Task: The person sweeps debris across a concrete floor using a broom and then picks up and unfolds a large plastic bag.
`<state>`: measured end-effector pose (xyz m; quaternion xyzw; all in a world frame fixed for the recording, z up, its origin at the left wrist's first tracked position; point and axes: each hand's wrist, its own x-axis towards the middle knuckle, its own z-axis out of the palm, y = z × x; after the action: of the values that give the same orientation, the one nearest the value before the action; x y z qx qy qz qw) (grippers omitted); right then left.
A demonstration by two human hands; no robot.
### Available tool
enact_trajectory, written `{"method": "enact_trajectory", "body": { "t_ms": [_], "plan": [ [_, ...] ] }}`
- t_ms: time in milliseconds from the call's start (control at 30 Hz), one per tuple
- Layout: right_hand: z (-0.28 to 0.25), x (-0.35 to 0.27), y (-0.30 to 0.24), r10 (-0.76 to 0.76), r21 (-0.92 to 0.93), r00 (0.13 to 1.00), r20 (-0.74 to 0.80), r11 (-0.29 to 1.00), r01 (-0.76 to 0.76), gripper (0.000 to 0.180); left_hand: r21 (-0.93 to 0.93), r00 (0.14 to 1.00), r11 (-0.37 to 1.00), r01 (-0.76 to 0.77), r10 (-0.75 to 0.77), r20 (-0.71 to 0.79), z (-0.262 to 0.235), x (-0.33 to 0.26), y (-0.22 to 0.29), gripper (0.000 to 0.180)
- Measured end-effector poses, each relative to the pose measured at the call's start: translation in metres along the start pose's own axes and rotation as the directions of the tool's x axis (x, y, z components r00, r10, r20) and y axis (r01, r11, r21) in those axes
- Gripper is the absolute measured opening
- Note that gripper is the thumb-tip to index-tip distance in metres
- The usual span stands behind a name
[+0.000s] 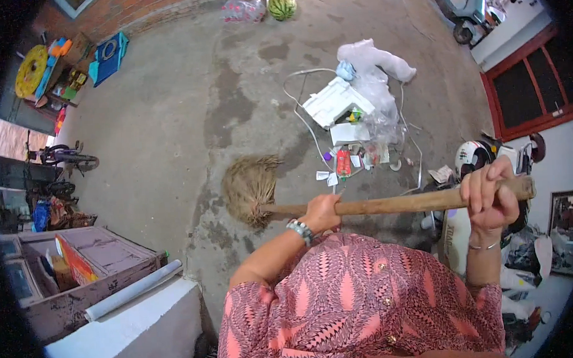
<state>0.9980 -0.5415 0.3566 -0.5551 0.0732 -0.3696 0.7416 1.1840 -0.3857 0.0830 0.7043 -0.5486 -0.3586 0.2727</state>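
Both hands gripping the broom (364, 206), left hand (320, 213) low, right hand (490, 199) topping; she's sweeping, next stroke needing reach toward the far litter pile (355, 137).

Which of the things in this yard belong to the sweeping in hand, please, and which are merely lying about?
In hand:
- broom, gripped by left hand and right hand
- litter pile on the concrete, beyond the broom head

Lying about:
- watermelon
- bicycle
- wooden crate
- white roll
- helmet
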Motion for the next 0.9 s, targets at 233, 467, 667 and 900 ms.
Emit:
{"method": "enact_trajectory", "body": {
  "t_ms": [233, 467, 667, 900],
  "plan": [
    [-0.010, 0.013, -0.076, -0.147, -0.175, 0.970, 0.195, 0.968, 0.182, 0.024, -0.126, 0.976, 0.982, -0.138, 0.113, -0.188, 0.016, 0.039, 0.047, 0.027],
    [0.003, -0.001, -0.093, 0.024, -0.248, 0.667, 0.745, 0.938, 0.243, 0.031, -0.172, 0.934, 0.937, -0.304, 0.258, -0.247, 0.026, 0.096, 0.069, 0.027],
    [-0.174, 0.052, -0.171, 0.052, 0.086, -0.479, 0.876, 0.961, 0.262, 0.037, -0.069, 0.939, 0.968, -0.242, 0.215, -0.269, -0.024, 0.066, 0.108, 0.026],
    [-0.067, 0.090, -0.035, -0.144, 0.212, 0.866, 0.479, 0.976, 0.046, 0.034, -0.049, 0.892, 0.998, 0.049, -0.065, -0.448, -0.074, -0.027, 0.065, 0.030]
  ]
}}
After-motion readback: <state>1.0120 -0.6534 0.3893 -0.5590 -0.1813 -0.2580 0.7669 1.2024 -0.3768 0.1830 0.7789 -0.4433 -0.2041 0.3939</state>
